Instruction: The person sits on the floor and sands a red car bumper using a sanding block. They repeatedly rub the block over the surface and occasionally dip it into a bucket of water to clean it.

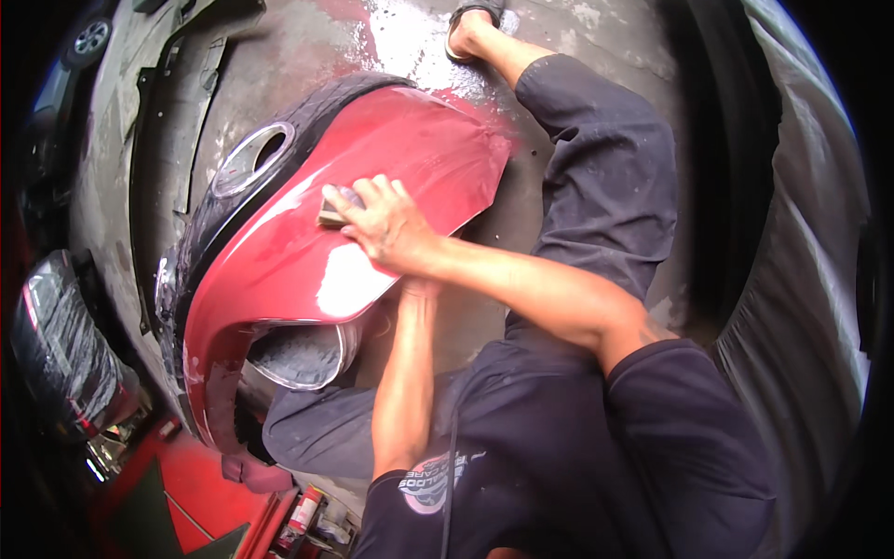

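Right hand [386,224] gripping sanding block [333,207] on red car panel [279,261] (left hand hidden), wet concrete floor [410,37]

Right hand [386,224] is pressed flat on a small sanding block [332,207] sitting on the glossy red car fender [279,261], which lies on the wet concrete floor [307,47]. Left hand [416,291] is mostly hidden under the right forearm, at the panel's edge, so its grip can't be made out.
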### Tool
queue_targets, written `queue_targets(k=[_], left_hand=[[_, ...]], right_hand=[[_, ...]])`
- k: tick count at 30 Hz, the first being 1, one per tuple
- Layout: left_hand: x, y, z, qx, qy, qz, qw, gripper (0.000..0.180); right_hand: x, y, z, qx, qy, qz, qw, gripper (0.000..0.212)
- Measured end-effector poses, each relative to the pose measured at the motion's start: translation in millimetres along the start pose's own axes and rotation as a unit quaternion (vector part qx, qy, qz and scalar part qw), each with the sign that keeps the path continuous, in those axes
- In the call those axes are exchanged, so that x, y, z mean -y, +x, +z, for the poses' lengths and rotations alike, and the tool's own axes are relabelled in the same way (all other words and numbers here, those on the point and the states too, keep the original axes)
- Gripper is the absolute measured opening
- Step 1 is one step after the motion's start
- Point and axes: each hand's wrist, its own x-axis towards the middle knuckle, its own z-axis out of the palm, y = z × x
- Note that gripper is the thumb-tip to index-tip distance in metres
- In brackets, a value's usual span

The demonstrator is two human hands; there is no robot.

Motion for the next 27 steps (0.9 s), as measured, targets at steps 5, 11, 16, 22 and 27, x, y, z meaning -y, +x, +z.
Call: queue_targets(k=[5,11,16,22,27], left_hand=[[33,42,45,-0.176,0.137,0.086,0.971,0.052],[-7,6,10,-0.114,-0.055,0.014,0.992,0.053],[31,31,40,-0.167,0.155,0.11,0.968,0.056],[1,23,22,-0.112,0.073,0.089,0.987,0.051],[16,35,30,-0.099,0.181,0.089,0.974,0.053]], right_hand=[[-256,-53,-33,-0.018,0.005,0.395,0.918,0.05],[-36,-46,-39,0.074,-0.027,0.2,0.977,0.062],[-207,-51,-23,-0.017,-0.113,0.394,0.912,0.058],[-59,-73,-44,0.05,-0.031,0.292,0.955,0.062],[-176,-65,-24,-0.012,-0.123,0.5,0.857,0.057]])
